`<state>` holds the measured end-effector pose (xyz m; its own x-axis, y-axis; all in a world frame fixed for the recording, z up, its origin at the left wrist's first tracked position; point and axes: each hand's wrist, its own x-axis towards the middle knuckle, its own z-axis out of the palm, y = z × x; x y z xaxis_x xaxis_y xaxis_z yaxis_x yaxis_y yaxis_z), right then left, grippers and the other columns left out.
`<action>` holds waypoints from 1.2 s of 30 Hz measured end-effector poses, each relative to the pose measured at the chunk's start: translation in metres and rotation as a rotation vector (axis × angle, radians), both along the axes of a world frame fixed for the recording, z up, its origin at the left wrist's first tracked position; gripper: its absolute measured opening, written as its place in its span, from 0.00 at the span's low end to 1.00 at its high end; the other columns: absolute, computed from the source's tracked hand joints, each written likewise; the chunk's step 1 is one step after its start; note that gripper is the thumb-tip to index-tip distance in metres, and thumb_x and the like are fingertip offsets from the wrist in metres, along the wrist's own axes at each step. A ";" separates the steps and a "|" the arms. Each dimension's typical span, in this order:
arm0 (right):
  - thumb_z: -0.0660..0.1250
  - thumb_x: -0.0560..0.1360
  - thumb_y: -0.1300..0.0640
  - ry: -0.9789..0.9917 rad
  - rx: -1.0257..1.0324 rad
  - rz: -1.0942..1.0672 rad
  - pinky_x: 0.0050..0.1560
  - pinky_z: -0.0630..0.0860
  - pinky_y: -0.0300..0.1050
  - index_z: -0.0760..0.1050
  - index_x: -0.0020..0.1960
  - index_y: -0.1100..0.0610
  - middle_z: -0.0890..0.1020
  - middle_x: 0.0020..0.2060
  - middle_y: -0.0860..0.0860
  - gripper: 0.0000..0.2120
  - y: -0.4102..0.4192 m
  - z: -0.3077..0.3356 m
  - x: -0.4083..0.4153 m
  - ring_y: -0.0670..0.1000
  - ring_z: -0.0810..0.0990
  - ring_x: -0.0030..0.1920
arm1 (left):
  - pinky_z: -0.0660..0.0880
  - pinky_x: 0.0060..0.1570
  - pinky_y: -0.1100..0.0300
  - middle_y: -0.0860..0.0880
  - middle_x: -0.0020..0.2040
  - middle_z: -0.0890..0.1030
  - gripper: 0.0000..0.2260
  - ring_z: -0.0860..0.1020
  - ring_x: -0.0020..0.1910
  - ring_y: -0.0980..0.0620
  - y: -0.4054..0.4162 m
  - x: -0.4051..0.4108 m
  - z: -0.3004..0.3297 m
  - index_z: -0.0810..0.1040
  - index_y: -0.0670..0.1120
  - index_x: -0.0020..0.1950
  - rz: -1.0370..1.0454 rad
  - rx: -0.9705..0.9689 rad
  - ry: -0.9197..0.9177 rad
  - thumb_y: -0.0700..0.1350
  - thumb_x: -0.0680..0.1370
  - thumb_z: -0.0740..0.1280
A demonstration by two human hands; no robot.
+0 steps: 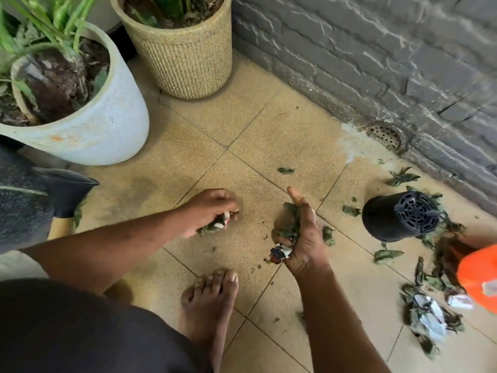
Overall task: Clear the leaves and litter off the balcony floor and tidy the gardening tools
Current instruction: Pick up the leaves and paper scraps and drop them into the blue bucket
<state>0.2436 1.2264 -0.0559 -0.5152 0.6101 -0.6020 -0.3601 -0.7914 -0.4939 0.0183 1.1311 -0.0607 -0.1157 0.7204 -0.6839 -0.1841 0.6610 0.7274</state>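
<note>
Head view, looking down at tan floor tiles point(269, 125) in a corner by a grey brick wall point(376, 49).

Left hand point(212, 211) — low over the floor, fingers curled round a small clump of leaves with a white scrap in it. Right hand point(301, 232) — clenched round a fuller bunch of leaves, with a crumpled wrapper point(279, 254) sticking out below the fist, thumb raised. Both hands loaded, neither free.

Progress, as judged: middle of the floor, around the hands and bare foot point(209, 300), mostly picked up — only crumbs and a stray leaf point(285, 170) remain. Plenty left on the right: scattered leaves along the wall, a thick pile of leaves and paper litter point(427, 316) near the lower right edge, more around a black nursery pot point(398, 216) lying on its side. An orange object point(478, 275) at the right edge, partly cut off; cannot tell what it is.

No bin or bag in view. The tipped pot not yet tidied.

Two large planters — pale blue point(107, 125) and woven beige point(188, 60) — stand at upper left.
</note>
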 end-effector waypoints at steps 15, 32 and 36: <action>0.64 0.84 0.44 -0.539 0.226 -0.302 0.39 0.81 0.48 0.81 0.35 0.50 0.81 0.30 0.48 0.21 -0.040 0.039 -0.071 0.51 0.81 0.36 | 0.75 0.55 0.43 0.44 0.58 0.87 0.16 0.86 0.52 0.37 -0.093 0.153 -0.076 0.85 0.50 0.61 0.235 -0.280 0.357 0.53 0.83 0.61; 0.36 0.85 0.36 -1.196 0.791 0.198 0.82 0.36 0.62 0.43 0.86 0.43 0.42 0.85 0.42 0.31 -0.036 0.016 -0.068 0.43 0.36 0.83 | 0.65 0.67 0.44 0.56 0.80 0.72 0.40 0.74 0.75 0.46 -0.072 0.143 -0.054 0.68 0.64 0.78 0.036 -0.434 0.340 0.61 0.76 0.27; 0.36 0.84 0.35 -1.300 0.720 0.235 0.81 0.42 0.68 0.32 0.83 0.38 0.36 0.84 0.44 0.30 -0.023 0.022 -0.061 0.49 0.36 0.84 | 0.61 0.69 0.46 0.58 0.81 0.69 0.33 0.71 0.77 0.48 -0.080 0.153 -0.066 0.64 0.65 0.79 -0.073 -0.405 0.351 0.58 0.76 0.38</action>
